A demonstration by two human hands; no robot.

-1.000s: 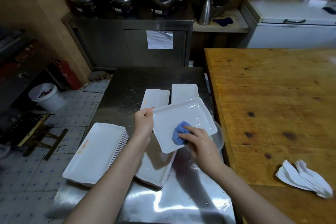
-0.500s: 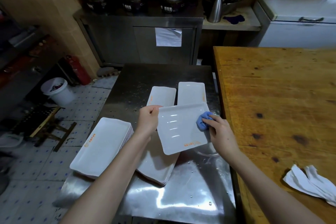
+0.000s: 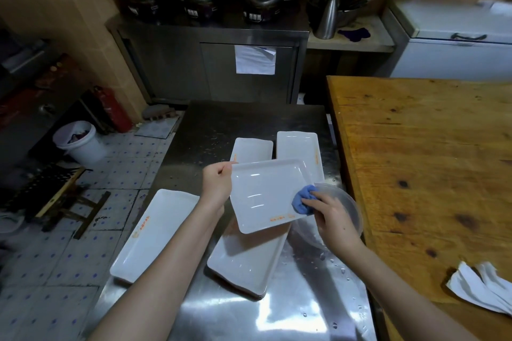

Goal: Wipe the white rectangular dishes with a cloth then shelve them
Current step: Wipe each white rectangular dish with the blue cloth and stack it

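Wiping is judged to be in hand, with shelving not yet begun. One white rectangular dish (image 3: 263,196) is held tilted above the stainless steel worktable (image 3: 249,313), over a stack of like dishes (image 3: 243,263). A second stack (image 3: 155,235) lies to the left and two more dishes (image 3: 252,149) lie farther back; which of these are already wiped cannot be told. The dish's left edge is gripped by the left hand (image 3: 216,188), fingers curled round the rim. A bunched blue cloth (image 3: 300,203) is clutched in the right hand (image 3: 332,216) and pressed against the dish's right side, near its front corner.
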